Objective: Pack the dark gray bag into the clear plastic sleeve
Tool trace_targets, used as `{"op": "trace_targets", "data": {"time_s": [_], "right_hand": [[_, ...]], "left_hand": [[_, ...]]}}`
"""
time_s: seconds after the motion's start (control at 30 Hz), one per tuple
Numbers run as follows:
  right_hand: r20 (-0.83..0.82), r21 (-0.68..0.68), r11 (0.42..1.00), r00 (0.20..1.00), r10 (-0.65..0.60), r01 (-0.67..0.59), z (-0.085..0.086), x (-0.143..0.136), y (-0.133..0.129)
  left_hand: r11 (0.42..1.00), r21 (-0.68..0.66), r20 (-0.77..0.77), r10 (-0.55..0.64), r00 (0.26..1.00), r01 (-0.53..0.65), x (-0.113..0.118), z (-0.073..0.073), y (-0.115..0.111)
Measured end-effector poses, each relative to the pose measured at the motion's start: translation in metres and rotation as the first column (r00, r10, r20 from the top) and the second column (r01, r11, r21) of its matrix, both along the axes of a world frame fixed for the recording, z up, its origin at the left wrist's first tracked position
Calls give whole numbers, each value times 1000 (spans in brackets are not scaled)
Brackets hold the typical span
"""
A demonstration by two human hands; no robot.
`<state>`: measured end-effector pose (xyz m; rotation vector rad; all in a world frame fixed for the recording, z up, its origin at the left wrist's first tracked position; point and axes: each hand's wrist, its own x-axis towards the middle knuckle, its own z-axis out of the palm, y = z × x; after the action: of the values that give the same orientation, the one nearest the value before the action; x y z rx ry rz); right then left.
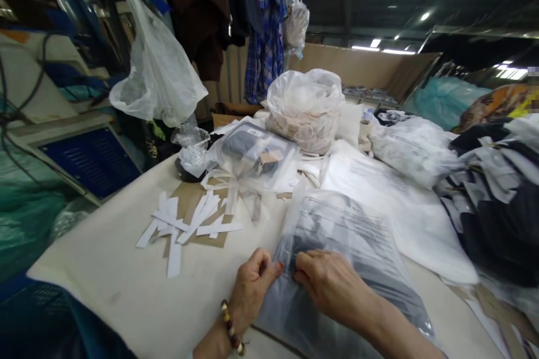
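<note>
A clear plastic bag [349, 235] with printed text and a dark folded garment inside lies on the cream table [109, 280] in front of me. My left hand [252, 283], with a bead bracelet on the wrist, pinches the bag's near left edge. My right hand [328, 286] rests on the bag right beside it, fingertips pressing the same edge. Both hands nearly touch each other.
Several white paper strips [185, 224] lie on brown card to the left. Another bagged garment [252, 151] and a plastic bag of scraps [305, 106] stand behind. Flat empty bags [387, 190] and piled dark garments [497, 202] fill the right. Clothes hang at the back.
</note>
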<state>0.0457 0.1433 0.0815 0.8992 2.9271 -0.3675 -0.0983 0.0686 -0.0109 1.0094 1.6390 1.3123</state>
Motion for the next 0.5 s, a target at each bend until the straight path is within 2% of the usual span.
{"op": "trace_targets", "data": {"time_s": [0.07,0.17,0.27,0.33,0.4,0.43,0.5], "right_hand": [[50,-13,993,992,-114,115,-5,-6,3],[71,-54,952,952,-299,303,-7,-7,7],[-2,-8,904,904,-428,428,-9,4,13],[-110,56,875,874,-473,481,-14,15,15],[-305,159,863,855,-420,480,-22,24,10],[-410,234,858,847,-339,457,-28,26,3],[-530,428,836,845,-75,343,-44,22,-17]], "left_hand": [[1000,-12,7,1,1000,-1,-1,1,0],[1000,-26,19,-4,1000,5,0,3,1],[999,-30,28,-10,1000,10,0,3,1],[1000,-30,29,-8,1000,8,0,2,1],[1000,-25,30,-6,1000,7,0,1,2],[1000,-20,30,-9,1000,9,-1,1,2],[1000,-7,28,-20,999,20,0,2,2]]}}
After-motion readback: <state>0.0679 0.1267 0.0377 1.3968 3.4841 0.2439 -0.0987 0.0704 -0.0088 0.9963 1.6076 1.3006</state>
